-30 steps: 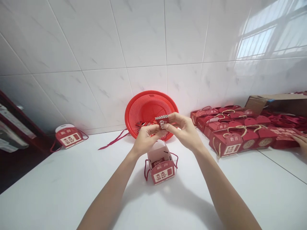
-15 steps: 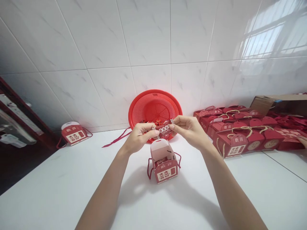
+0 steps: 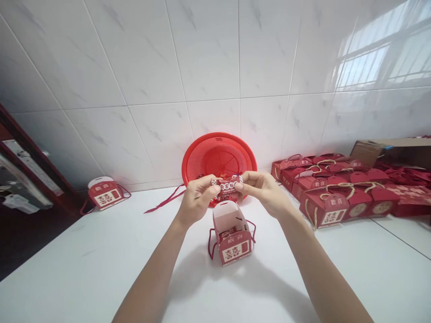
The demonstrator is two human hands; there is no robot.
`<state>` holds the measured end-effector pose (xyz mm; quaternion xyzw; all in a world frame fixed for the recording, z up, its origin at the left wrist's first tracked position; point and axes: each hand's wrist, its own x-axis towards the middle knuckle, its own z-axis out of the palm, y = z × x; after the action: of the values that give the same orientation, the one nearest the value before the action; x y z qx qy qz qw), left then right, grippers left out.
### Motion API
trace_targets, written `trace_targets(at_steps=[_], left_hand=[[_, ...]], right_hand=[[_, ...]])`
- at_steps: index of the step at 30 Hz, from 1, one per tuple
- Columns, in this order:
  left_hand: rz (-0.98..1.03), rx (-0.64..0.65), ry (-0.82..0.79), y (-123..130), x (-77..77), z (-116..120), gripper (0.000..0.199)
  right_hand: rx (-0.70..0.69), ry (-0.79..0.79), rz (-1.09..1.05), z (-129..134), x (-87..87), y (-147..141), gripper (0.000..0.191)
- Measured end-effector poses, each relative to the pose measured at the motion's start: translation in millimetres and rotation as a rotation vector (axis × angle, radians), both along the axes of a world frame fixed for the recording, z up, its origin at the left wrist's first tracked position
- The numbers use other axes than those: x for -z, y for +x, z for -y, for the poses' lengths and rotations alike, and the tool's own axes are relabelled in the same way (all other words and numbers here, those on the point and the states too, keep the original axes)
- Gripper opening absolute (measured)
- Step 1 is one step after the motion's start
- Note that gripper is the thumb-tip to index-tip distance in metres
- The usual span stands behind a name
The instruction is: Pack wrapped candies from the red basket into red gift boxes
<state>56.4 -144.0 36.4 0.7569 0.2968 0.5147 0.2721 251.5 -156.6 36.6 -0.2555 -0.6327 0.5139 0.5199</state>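
Note:
Pinched between both my hands is a red wrapped candy [image 3: 227, 186] with white lettering and dotted twisted ends. My left hand [image 3: 197, 197] grips its left end, and my right hand [image 3: 266, 190] grips the right end. Just below and nearer to me stands a small red gift box [image 3: 235, 251] with its lid flap up, red cord handles at its sides and red wrapped pieces inside. Behind my hands a red plastic basket [image 3: 191, 157] leans toward the wall, holding more candies that my fingers partly cover.
At the left a closed red gift box [image 3: 107, 197] stands by the table edge. A red ribbon [image 3: 164, 201] trails left of the basket. Rows of red boxes [image 3: 357, 202] and an open cardboard carton [image 3: 367, 151] fill the right side, against the tiled wall [image 3: 212, 54].
The view has tilted up slightly, so everything sits a little lower. Both hands still hold the candy, its lettering now turned more toward me. A person's fingers at the far right edge have left the view.

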Motion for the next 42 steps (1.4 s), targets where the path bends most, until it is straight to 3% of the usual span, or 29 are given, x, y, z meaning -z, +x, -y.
trace_targets(at_steps=[5, 9, 11, 17, 21, 24, 28, 30, 32, 42], left_hand=[[-0.041, 0.026, -0.063, 1, 1.5, -5, 0.030], [-0.167, -0.067, -0.030, 2, 3.6, -4, 0.031], [-0.175, -0.107, 0.002, 4, 4.1, -1, 0.032], [-0.312, -0.111, 0.016, -2, -6.6, 6, 0.033], [-0.633, -0.070, -0.083, -18, -14.1, 10, 0.040], [-0.835, -0.051, -0.193, -24, -10.6, 11, 0.041], [-1.020, 0.073, -0.312, -19, -5.7, 13, 0.025], [-1.072, 0.118, -0.313, -16, -7.2, 17, 0.022], [-1.114, 0.129, -0.294, -13, -10.1, 22, 0.030], [-1.066, 0.180, -0.182, -13, -18.2, 45, 0.044]], right_hand=[[0.160, 0.075, 0.004, -4, 4.6, -3, 0.033], [0.456, 0.281, 0.176, -1, 7.4, -9, 0.028], [0.497, 0.320, 0.223, 0, 7.4, -10, 0.025], [0.240, 0.209, 0.198, 2, 1.0, 1, 0.023], [0.306, 0.295, 0.279, 5, -3.3, 9, 0.012], [0.373, 0.381, 0.447, 8, -3.8, 9, 0.005], [0.207, 0.431, 0.671, 13, -3.5, 6, 0.012], [0.086, 0.434, 0.774, 15, -4.1, 5, 0.016], [0.019, 0.434, 0.861, 18, -5.7, 5, 0.017], [-0.092, 0.431, 0.977, 40, -19.4, 0, 0.020]])
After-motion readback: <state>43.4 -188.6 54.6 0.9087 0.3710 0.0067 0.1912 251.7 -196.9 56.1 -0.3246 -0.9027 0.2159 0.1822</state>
